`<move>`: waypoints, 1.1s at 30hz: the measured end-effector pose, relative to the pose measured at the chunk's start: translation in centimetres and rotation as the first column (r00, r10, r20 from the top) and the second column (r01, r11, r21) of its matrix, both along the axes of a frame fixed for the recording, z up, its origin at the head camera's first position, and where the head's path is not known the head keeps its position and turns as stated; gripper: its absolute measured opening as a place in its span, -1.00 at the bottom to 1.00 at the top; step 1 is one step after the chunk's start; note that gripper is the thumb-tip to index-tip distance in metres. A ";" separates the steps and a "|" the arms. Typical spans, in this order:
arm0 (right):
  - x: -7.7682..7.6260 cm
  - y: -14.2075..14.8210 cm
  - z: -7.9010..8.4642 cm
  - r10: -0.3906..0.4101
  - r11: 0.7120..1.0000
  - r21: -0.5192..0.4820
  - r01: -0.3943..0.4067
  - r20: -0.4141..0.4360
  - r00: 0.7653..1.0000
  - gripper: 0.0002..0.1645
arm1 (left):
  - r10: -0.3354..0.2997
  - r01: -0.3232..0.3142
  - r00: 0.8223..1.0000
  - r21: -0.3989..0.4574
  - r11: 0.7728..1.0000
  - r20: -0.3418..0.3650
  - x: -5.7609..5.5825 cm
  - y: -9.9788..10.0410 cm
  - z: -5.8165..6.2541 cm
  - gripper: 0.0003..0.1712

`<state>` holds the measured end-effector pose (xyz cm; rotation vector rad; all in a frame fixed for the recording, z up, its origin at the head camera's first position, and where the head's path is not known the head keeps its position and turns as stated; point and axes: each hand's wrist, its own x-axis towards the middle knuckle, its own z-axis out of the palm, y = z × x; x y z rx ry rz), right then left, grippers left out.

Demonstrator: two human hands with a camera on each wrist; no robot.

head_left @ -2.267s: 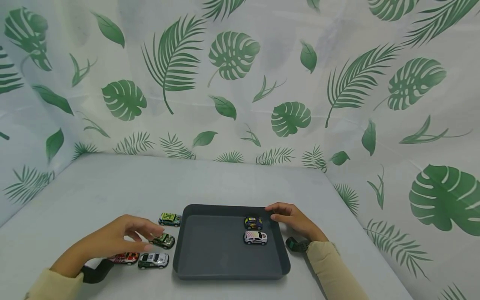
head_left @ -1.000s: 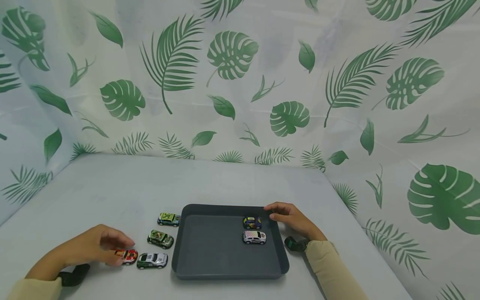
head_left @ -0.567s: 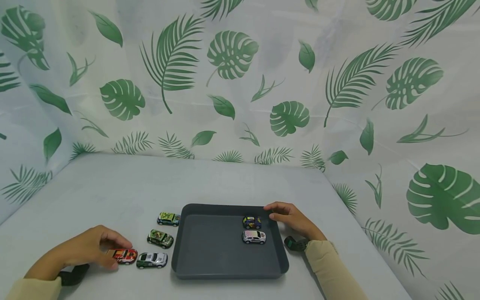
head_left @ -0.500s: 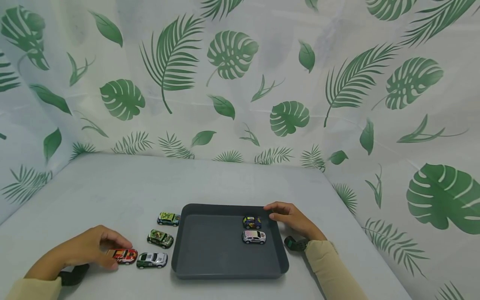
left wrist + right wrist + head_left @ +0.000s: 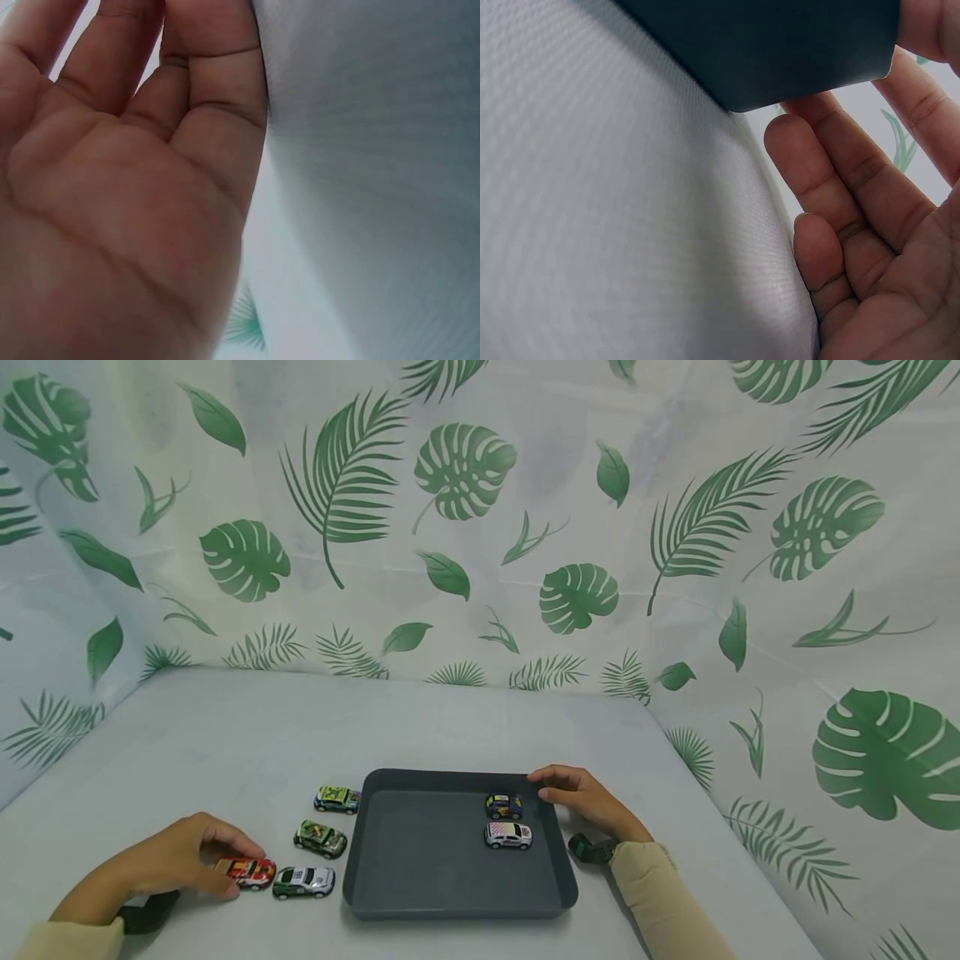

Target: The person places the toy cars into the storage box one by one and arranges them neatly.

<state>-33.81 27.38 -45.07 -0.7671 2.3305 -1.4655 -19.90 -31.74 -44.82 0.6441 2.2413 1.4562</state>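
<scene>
In the head view my left hand is around the rear of a red toy car, thumb in front and index finger behind, standing apart. The left wrist view shows the palm and slightly bent fingers, its outer edge on the table, the car hidden. My right hand holds the dark grey tray at its far right corner, thumb over the rim and fingers outside. Inside, near that hand, sit a dark blue and yellow toy car and a white toy car with pink checks.
Between the left hand and the tray are a silver and green toy car, a camouflage-green one and a yellow-green one close to the tray's left wall. A leaf-patterned cloth hangs behind the white table.
My left hand has drawn back from over the camouflage car to the red car, then its thumb has moved slightly off the car's side. The right hand, tray and cars stay where they were.
</scene>
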 end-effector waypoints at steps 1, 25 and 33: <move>0.0 0.0 0.0 -0.002 1.000 0.001 0.002 0.000 1.000 -0.58 | -0.006 0.006 1.000 0.008 1.000 0.003 0.0 0.0 0.0 -0.57; 0.0 0.0 -0.1 0.005 1.000 -0.007 -0.005 0.008 1.000 -0.57 | 0.074 -0.073 0.986 0.014 0.997 -0.148 0.0 0.8 0.1 -0.59; -0.2 0.1 -0.3 0.014 1.000 -0.019 -0.014 -0.010 1.000 -0.58 | 0.128 -0.131 0.968 0.001 0.991 -0.216 0.0 1.5 0.5 -0.64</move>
